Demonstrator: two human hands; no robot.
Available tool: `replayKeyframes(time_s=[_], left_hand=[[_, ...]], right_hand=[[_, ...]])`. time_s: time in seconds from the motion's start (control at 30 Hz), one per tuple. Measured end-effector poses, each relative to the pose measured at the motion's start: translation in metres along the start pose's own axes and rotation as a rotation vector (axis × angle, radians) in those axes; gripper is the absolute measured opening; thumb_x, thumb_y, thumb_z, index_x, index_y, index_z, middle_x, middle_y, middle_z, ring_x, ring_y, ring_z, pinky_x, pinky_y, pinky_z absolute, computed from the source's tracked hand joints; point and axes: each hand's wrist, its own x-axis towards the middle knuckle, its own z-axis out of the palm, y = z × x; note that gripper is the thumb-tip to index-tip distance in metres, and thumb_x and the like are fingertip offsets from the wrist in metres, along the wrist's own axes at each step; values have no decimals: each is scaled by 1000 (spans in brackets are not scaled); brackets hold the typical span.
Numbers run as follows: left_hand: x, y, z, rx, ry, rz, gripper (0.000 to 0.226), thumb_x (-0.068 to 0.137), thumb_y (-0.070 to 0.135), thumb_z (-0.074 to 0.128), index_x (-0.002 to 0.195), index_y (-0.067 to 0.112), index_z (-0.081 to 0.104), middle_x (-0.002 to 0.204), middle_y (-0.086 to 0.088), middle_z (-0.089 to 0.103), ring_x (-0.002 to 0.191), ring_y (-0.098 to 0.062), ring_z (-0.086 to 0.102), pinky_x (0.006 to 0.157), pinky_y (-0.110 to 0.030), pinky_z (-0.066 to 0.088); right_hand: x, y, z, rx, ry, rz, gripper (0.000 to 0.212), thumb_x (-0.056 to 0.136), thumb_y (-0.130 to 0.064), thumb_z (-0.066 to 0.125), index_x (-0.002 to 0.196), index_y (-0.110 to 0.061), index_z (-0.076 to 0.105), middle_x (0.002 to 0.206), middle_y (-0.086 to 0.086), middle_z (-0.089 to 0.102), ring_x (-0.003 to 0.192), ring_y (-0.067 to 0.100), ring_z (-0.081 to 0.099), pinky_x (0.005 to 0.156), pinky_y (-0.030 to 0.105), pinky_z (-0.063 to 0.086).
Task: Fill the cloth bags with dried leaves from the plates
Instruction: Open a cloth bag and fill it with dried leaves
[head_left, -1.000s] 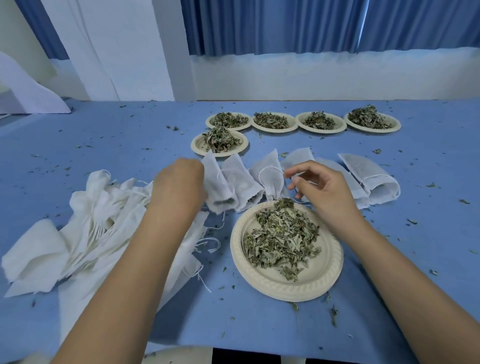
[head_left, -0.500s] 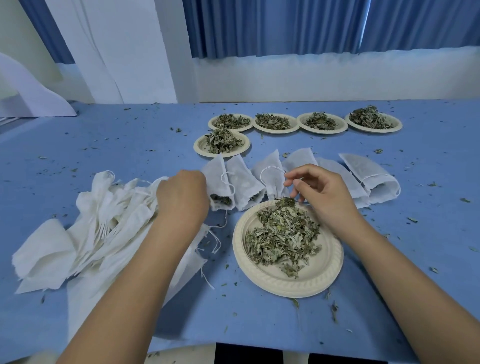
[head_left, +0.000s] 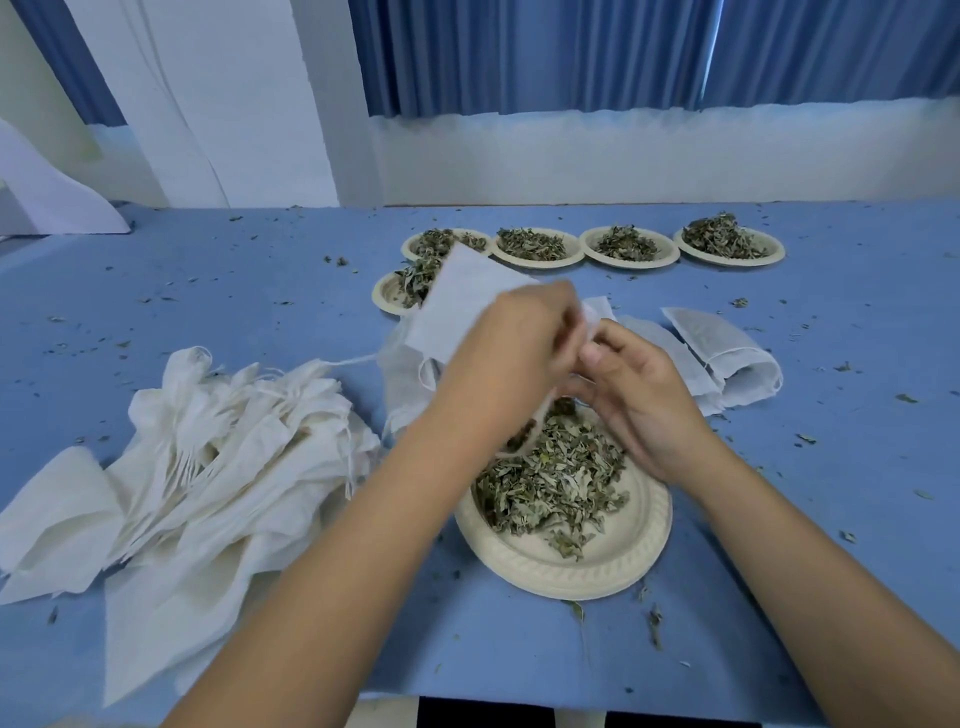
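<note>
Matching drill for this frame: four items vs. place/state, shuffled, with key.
1 cloth bag
2 nearest plate
3 heap of empty bags
4 far-right plate

A back row, right end
B raised, held by left hand and right hand
C closest to the person, just below both hands
D piled at the left

Pairs: 1-B, 2-C, 3-D, 4-A

white cloth bags (head_left: 218, 457), green-grey dried leaves (head_left: 550, 478), beige plates (head_left: 618, 561), blue tablecloth (head_left: 234, 291)
</note>
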Motion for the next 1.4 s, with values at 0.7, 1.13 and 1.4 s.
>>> replayKeyframes(time_s=[0.7,1.13,1.4], left_hand=[[-17,-47,17,-888,-98,-430,17,89,5,65,103,15,67,67,-1,72,56,-8,61,61,-20,54],[-22,-43,30,-482,192,-133,18,80,8,76,85,25,72,80,14,71,74,-2,66,74,-20,54],[-23,-41,35,-638,254,-209,14,80,8,77,78,19,69,76,5,71,68,-4,66,69,-15,51]], right_hand=[[5,-7,-12,-172,602,-70,10,85,0,67,86,-10,67,86,2,71,83,15,67,78,27,56],[-4,0,6,-712,205,-321,13,80,2,72,91,-1,65,92,10,60,83,12,60,76,19,51],[-1,2,8,-139,249,-102,25,74,5,72,88,-14,65,83,0,68,83,14,65,79,22,53]])
